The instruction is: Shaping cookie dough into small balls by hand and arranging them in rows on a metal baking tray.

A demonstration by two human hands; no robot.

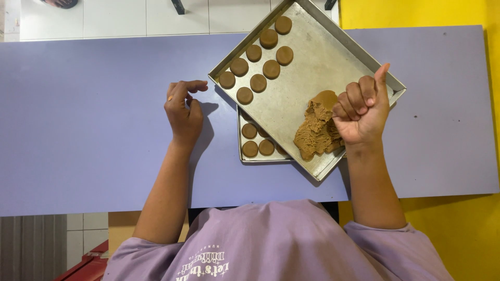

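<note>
A lavender table [78, 130] stands against a yellow wall [416, 13] and white tiles [114, 15]

Bright, even daylight fills the view, and everything stays sharp. The left hand [183, 112] throws a soft shadow rightward on the surface [78, 130]. Faint glare dulls the metal tray [333, 52].

Lavender bench [78, 130] carries two metal trays: lower tray [250, 158] flat on it, upper tray [333, 57] stacked skewed across the lower. Left hand [183, 112] rests on the bench, just left of the trays.
</note>
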